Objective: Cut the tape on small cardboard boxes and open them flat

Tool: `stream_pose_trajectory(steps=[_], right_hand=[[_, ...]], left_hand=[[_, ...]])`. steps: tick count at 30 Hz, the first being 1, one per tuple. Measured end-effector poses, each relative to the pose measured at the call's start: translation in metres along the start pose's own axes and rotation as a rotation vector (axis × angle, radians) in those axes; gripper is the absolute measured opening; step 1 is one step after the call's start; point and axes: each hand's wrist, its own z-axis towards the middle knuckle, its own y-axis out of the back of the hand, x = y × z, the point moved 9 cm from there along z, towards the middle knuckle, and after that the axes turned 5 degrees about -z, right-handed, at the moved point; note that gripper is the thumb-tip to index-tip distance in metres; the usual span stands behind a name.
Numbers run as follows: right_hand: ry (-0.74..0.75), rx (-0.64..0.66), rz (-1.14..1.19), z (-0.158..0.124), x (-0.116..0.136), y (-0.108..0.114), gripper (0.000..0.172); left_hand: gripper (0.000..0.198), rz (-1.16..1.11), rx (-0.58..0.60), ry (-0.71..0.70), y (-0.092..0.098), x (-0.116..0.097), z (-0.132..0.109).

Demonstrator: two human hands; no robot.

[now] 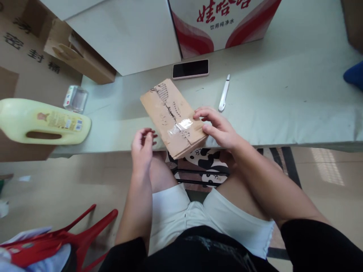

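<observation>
A small brown cardboard box (172, 117) lies at the near edge of the pale table (283, 98), its top seam torn and a strip of clear tape (181, 125) across it. My right hand (219, 128) grips the box's right side, fingers curled over its top edge near the tape. My left hand (143, 145) hovers just left of the box, fingers loosely curled and apart, holding nothing and not touching the box.
A white utility knife (224, 93) lies right of the box, and a phone (190, 68) lies behind it. A yellow jug (42, 121) rests on its side at the left by a small clear container (75, 98). Cartons line the back; a red chair (70, 238) stands lower left.
</observation>
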Motion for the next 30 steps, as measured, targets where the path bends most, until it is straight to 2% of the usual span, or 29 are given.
stream_pose_trajectory(steps=[2,5,7,8,10,12,15,18,20,23,30], right_hand=[[0.016,0.035,0.014,0.000,0.002,-0.007,0.029],[-0.011,0.058,0.017,0.002,0.001,-0.010,0.031],[-0.074,0.008,0.014,0.003,-0.003,-0.002,0.032],[-0.123,-0.046,0.003,0.004,-0.008,0.006,0.032],[-0.261,-0.182,-0.051,0.002,-0.021,0.026,0.030],[-0.419,-0.293,-0.178,-0.004,-0.036,0.045,0.027],[-0.583,-0.336,-0.502,-0.009,-0.050,0.064,0.036],[-0.696,-0.234,-0.787,-0.008,-0.063,0.065,0.054],[-0.754,-0.130,-0.888,-0.007,-0.070,0.059,0.054],[-0.753,-0.052,-0.941,-0.005,-0.071,0.053,0.043],[-0.693,-0.048,-1.012,-0.010,-0.072,0.055,0.029]], left_hand=[[0.047,0.020,-0.073,-0.265,0.005,-0.031,0.000],[0.047,0.179,0.060,-0.616,-0.022,-0.062,-0.008],[0.041,0.263,0.136,-0.774,-0.043,-0.064,-0.014],[0.039,0.259,0.129,-0.821,-0.048,-0.061,-0.016],[0.042,0.158,0.019,-0.892,-0.044,-0.052,-0.018],[0.043,0.048,-0.061,-0.874,-0.038,-0.040,-0.017],[0.040,0.003,-0.042,-0.837,-0.038,-0.034,-0.016],[0.037,0.063,0.002,-0.857,-0.044,-0.045,-0.019],[0.035,0.112,0.020,-0.836,-0.049,-0.051,-0.020],[0.035,0.170,-0.008,-0.777,-0.054,-0.055,-0.022],[0.030,0.272,-0.082,-0.622,-0.066,-0.057,-0.027]])
